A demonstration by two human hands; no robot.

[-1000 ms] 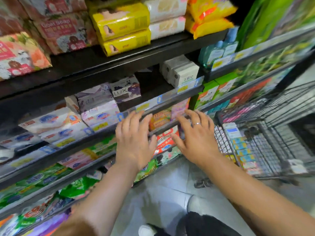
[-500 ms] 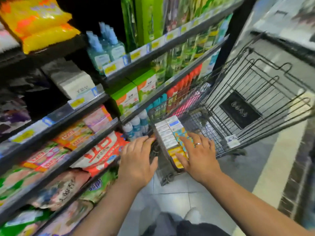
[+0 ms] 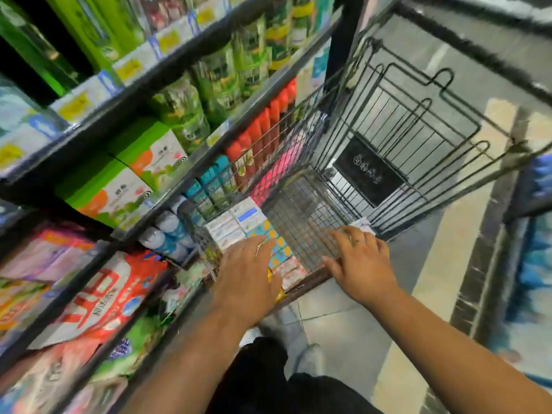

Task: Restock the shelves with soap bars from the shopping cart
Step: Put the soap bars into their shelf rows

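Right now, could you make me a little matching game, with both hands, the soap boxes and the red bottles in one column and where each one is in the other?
1 left hand
2 right hand
3 soap boxes
4 red bottles

A on the shelves, behind the cart's wire side
B over the bare mesh floor of the cart
C stacked in the cart's near left corner
D over the soap boxes

Pairs: 1-D, 2-B, 3-C, 4-A
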